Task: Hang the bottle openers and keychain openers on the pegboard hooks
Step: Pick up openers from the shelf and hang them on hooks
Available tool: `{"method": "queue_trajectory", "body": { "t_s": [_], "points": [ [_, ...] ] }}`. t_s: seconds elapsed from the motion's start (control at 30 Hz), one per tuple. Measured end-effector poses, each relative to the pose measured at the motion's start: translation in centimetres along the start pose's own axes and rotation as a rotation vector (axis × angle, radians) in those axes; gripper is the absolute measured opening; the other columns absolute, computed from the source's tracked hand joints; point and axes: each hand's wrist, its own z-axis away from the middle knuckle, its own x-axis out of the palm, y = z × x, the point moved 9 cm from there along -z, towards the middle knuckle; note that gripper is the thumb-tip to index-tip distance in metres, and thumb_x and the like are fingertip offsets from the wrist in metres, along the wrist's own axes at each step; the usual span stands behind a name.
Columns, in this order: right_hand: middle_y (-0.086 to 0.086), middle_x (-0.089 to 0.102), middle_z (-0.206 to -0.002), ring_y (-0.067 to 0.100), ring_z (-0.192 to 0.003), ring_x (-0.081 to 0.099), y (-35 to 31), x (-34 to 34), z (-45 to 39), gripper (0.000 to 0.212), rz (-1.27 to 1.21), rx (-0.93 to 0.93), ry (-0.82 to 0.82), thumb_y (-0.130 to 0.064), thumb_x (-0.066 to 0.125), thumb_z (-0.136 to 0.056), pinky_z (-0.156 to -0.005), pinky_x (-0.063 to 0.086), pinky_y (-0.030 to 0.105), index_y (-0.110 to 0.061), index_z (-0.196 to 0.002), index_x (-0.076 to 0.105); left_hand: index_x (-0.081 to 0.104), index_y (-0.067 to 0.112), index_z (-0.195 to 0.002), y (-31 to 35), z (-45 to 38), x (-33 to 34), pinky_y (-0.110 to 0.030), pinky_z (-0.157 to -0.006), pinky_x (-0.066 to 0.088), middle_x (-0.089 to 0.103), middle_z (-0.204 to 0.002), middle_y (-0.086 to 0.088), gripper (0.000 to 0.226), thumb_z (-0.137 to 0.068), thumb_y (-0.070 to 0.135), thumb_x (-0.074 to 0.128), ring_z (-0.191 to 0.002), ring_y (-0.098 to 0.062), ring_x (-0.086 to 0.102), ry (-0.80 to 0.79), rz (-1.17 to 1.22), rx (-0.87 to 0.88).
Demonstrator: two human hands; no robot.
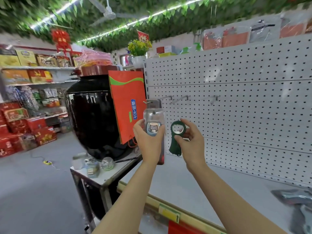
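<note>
My left hand [149, 141] grips a packaged bottle opener [154, 119] in a clear blister card, whose top sits at the leftmost hook [147, 102] of the white pegboard [244, 102]. My right hand [190, 141] pinches a dark green bottle opener [177, 137], held upright in front of the pegboard, just right of the package. Three bare metal hooks [179, 98] stick out of the pegboard further right, above my right hand.
A grey shelf [194, 183] runs under the pegboard, with more packaged items [297, 200] lying at its right end. A big black jar [91, 119] and an orange bag [127, 105] stand to the left, on a small table [104, 179] with glass jars.
</note>
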Motion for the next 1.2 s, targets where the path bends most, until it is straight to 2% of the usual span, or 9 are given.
{"method": "queue_trajectory", "body": {
  "t_s": [0.17,0.3,0.4,0.6,0.7,0.8,1.03,1.2],
  "points": [
    [-0.001,0.068,-0.1,0.015,-0.089,0.064,0.0,3.8,-1.8,0.056,-0.001,-0.028,0.038,0.007,0.065,-0.078,-0.079,0.053,0.027,-0.034,-0.116,0.062,0.046,0.021,-0.124,-1.1,-4.9,0.1,-0.044,-0.097,0.05,0.051,-0.122,0.004,0.066,-0.072,0.037,0.083,-0.115,-0.019,0.053,-0.018,0.02,0.045],
    [-0.002,0.068,-0.097,0.008,-0.083,0.062,0.0,6.0,-2.7,0.056,-0.006,-0.034,0.066,0.006,0.064,-0.08,-0.07,0.048,0.017,-0.039,-0.113,0.062,0.047,0.021,-0.123,-2.3,-8.3,0.5,-0.044,-0.098,0.048,0.049,-0.118,0.007,0.065,-0.071,0.038,0.081,-0.114,-0.018,0.05,-0.035,0.018,0.074],
    [-0.005,0.068,-0.097,0.001,-0.082,0.062,-0.1,6.8,-3.0,0.056,0.008,-0.058,0.1,0.007,0.064,-0.08,-0.069,0.049,0.012,-0.04,-0.111,0.062,0.047,0.019,-0.123,-3.2,-9.9,1.1,-0.043,-0.099,0.047,0.048,-0.117,0.007,0.066,-0.071,0.038,0.081,-0.113,-0.017,0.049,-0.065,0.021,0.071],
    [-0.006,0.069,-0.098,0.008,-0.089,0.064,0.2,7.2,-3.2,0.059,0.038,-0.078,0.146,0.008,0.065,-0.078,-0.079,0.052,0.023,-0.043,-0.109,0.063,0.047,0.011,-0.128,-4.2,-10.7,2.3,-0.031,-0.101,0.04,0.049,-0.123,0.002,0.068,-0.074,0.031,0.084,-0.112,-0.009,0.042,-0.087,0.013,0.064],
    [-0.008,0.069,-0.098,0.006,-0.087,0.064,0.2,7.0,-3.3,0.059,0.051,-0.088,0.139,0.008,0.065,-0.078,-0.078,0.05,0.021,-0.042,-0.109,0.063,0.046,0.01,-0.129,-5.0,-10.6,2.5,-0.028,-0.099,0.039,0.05,-0.125,-0.002,0.07,-0.074,0.034,0.083,-0.116,-0.015,0.045,-0.073,0.01,0.049],
    [-0.007,0.069,-0.095,0.002,-0.08,0.063,0.1,6.5,-3.5,0.058,0.066,-0.083,0.138,0.008,0.065,-0.079,-0.075,0.051,0.02,-0.04,-0.112,0.064,0.046,0.011,-0.129,-6.1,-10.8,2.9,-0.031,-0.099,0.042,0.05,-0.126,-0.002,0.071,-0.074,0.036,0.083,-0.117,-0.017,0.045,-0.072,-0.015,0.023],
    [-0.003,0.068,-0.097,-0.001,-0.077,0.063,-0.5,5.0,-3.5,0.056,0.093,-0.089,0.134,0.007,0.065,-0.08,-0.072,0.051,0.017,-0.037,-0.116,0.063,0.045,0.012,-0.127,-7.1,-11.3,4.7,-0.038,-0.101,0.044,0.05,-0.122,-0.002,0.071,-0.073,0.035,0.084,-0.114,-0.018,0.047,-0.108,-0.085,0.017],
    [-0.002,0.068,-0.097,-0.002,-0.077,0.063,-0.8,4.0,-3.4,0.056,0.097,-0.091,0.146,0.008,0.065,-0.081,-0.072,0.052,0.017,-0.035,-0.116,0.063,0.043,0.01,-0.131,-7.2,-11.6,5.6,-0.039,-0.102,0.044,0.049,-0.13,-0.007,0.074,-0.075,0.036,0.083,-0.119,-0.022,0.046,-0.142,-0.157,0.009]
  ]
}}
